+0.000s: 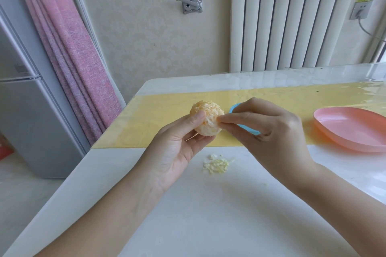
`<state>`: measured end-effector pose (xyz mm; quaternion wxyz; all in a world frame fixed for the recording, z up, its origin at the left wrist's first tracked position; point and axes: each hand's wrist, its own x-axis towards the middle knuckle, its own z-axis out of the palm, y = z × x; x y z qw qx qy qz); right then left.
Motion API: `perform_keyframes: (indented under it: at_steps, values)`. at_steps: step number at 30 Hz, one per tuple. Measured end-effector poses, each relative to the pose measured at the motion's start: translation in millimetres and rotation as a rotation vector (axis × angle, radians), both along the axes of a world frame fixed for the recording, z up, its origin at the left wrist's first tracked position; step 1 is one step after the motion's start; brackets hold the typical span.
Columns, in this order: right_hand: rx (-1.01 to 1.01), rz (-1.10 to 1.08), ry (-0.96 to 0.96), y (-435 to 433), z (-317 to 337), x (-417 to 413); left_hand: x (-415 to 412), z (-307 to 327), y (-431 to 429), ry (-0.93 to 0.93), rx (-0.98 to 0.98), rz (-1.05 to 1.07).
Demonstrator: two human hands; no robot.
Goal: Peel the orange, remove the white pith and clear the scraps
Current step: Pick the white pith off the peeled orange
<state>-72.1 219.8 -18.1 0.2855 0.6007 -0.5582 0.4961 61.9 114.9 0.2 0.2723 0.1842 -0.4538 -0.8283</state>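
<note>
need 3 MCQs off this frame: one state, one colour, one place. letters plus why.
1. The orange in the left hand is: A unpeeled; B peeled, some pith left; C split into segments.
2. The dish at the right is: A green; B pink; C black.
3. The scraps lie: A in the dish; B on the white table; C in the left hand.

1 B: no rind, and white strands show where the right hand pinches it.
2 B: it is plainly pink.
3 B: a small heap sits on bare table below the hands.
</note>
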Motion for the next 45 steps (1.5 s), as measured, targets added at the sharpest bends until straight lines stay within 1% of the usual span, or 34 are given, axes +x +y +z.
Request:
perform_keyframes:
  at_steps: [4, 13, 19, 24, 28, 33, 38, 45]
  values:
    - [0.003, 0.005, 0.019, 0, 1, 0, 0, 1, 1, 0.021, -0.027, 0.006]
    - [0.053, 0.0, 0.047, 3, 6, -1, 1, 3, 3, 0.024, -0.005, 0.011]
    - [0.08, 0.017, 0.029, 4, 8, 1, 0, 5, 6, 0.028, 0.04, -0.021]
    - [0.054, 0.021, 0.005, 6, 10, 2, 1, 7, 8, 0.061, 0.062, -0.03]
    - [0.023, 0.02, 0.082, 6, 11, 1, 1, 7, 7, 0.071, 0.028, -0.037]
    - [-0.013, -0.032, 0.164, 5, 11, -2, 2, 5, 5, 0.043, -0.034, -0.036]
    - [0.122, -0.002, 0.233, 3, 9, -8, 5, 3, 1, -0.038, -0.232, -0.006]
    - [0.198, 0.03, 0.248, 5, 10, -10, 4, 3, 2, -0.067, -0.196, -0.003]
